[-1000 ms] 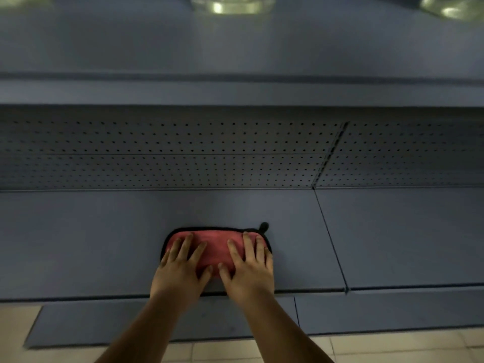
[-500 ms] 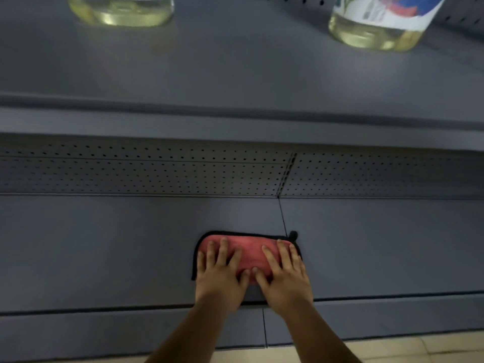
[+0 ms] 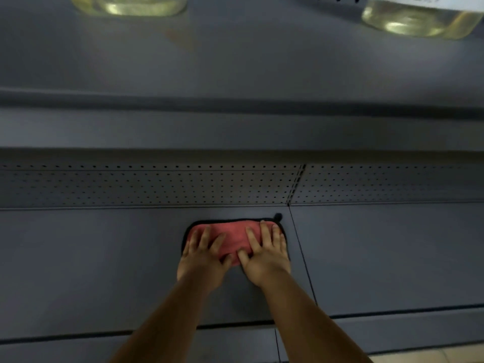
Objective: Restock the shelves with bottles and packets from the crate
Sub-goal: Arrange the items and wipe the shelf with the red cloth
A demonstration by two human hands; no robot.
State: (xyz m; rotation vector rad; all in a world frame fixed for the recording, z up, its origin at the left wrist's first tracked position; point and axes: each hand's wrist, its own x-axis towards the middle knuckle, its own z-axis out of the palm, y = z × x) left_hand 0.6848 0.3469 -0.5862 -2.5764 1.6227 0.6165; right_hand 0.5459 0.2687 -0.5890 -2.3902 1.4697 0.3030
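Note:
A red cloth [image 3: 233,237] with a black edge lies flat on the grey lower shelf [image 3: 104,258]. My left hand [image 3: 201,260] presses on its left half and my right hand [image 3: 267,260] on its right half, both palms down with fingers spread. The thumbs meet at the cloth's near edge, where the fabric bunches slightly. Two clear bottles of yellowish liquid stand on the upper shelf [image 3: 235,61], one at the top left [image 3: 128,5] and one at the top right [image 3: 419,19]; only their bases show. No crate or packets are in view.
A perforated back panel [image 3: 157,184] closes the rear of the lower shelf. A seam between shelf boards [image 3: 301,258] runs just right of the cloth. Pale floor tiles [image 3: 432,356] show at the bottom right.
Both hands have slid the cloth away from the shelf's front edge, deeper toward the back panel. The view has tilted up, showing more of the upper shelf and bottles.

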